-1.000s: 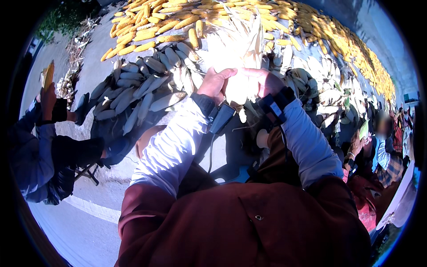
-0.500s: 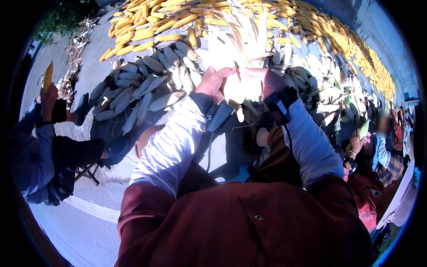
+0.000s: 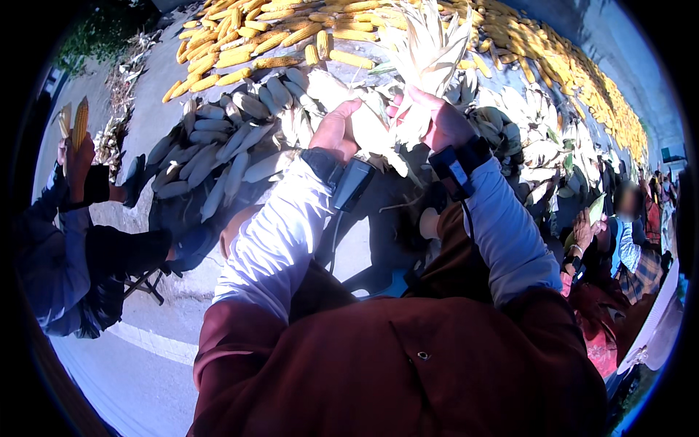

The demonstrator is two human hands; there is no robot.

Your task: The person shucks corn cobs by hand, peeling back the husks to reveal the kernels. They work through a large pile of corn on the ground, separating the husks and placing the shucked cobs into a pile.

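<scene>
My left hand [image 3: 336,131] is closed on the lower part of a pale corn ear [image 3: 371,131] in sunlight, with its thumb raised along the side. My right hand [image 3: 440,120] grips a bundle of spread, pale husk leaves [image 3: 426,54] just to the right, its fingers wrapped at the bundle's base. Unhusked ears [image 3: 247,135] lie in a heap beyond and to the left of my hands, and more pale husked ears and leaves [image 3: 531,146] lie to the right.
Yellow cobs [image 3: 277,33] cover the ground at the top and upper right. A co-worker's hand [image 3: 79,153] holds a cob at the left, beside a folding stool [image 3: 149,288]. Other people [image 3: 630,262] sit along the right. Dry husk litter [image 3: 116,95] lies at upper left.
My hands have moved apart, the left one slightly leftward and the right one upward. The husk leaves have swung up and to the right, away from the ear in my left hand.
</scene>
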